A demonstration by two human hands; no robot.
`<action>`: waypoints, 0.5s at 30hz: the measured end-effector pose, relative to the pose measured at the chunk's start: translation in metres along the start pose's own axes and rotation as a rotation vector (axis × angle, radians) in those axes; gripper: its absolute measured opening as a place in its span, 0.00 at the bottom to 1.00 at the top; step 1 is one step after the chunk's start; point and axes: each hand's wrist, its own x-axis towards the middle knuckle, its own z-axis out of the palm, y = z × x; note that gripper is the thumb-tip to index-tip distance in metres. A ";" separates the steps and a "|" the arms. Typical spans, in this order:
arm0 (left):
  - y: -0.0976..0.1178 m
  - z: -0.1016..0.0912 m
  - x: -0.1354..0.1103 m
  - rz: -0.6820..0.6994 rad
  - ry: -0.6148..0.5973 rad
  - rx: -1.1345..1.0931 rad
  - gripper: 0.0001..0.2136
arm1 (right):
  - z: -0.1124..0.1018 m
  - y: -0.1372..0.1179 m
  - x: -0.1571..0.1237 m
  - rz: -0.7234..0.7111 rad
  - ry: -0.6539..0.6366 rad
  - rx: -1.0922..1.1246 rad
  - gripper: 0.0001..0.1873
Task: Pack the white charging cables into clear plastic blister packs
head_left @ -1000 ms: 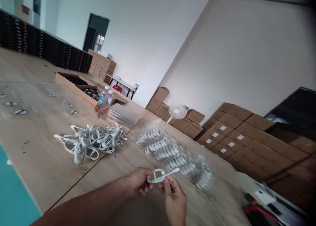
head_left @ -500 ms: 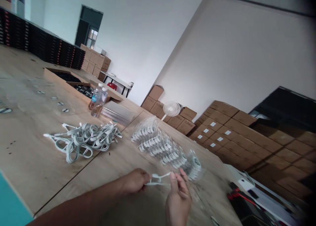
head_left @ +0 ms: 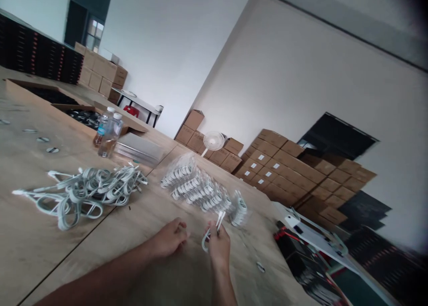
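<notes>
My right hand (head_left: 219,245) is closed on a small coiled white cable (head_left: 211,233), held upright just above the wooden table (head_left: 150,226). My left hand (head_left: 170,237) rests on the table beside it with fingers loosely curled and nothing visible in them. Just beyond my hands lies a row of coiled white cables in clear bags (head_left: 200,191). To the left sits a loose heap of white cables (head_left: 83,190).
Two water bottles (head_left: 107,131) and a stack of flat clear sleeves (head_left: 138,148) stand further back, with open cardboard boxes (head_left: 80,112) behind. Stacked cartons (head_left: 287,163) and a small white fan (head_left: 213,140) lie past the table. A device with red parts (head_left: 301,243) sits at right.
My left hand has let go of the cable and dropped to the table. My right hand now holds the coil alone, turned upright. The view has swung to the right.
</notes>
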 end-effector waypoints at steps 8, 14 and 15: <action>-0.004 -0.003 0.005 0.075 -0.073 0.110 0.10 | -0.102 0.000 0.068 0.189 0.031 -0.763 0.17; -0.006 -0.005 0.011 0.073 -0.030 0.115 0.09 | -0.139 0.007 0.063 0.339 -0.063 -1.177 0.16; -0.006 -0.005 0.012 0.071 -0.019 0.119 0.08 | -0.139 0.006 0.060 0.321 -0.078 -1.227 0.14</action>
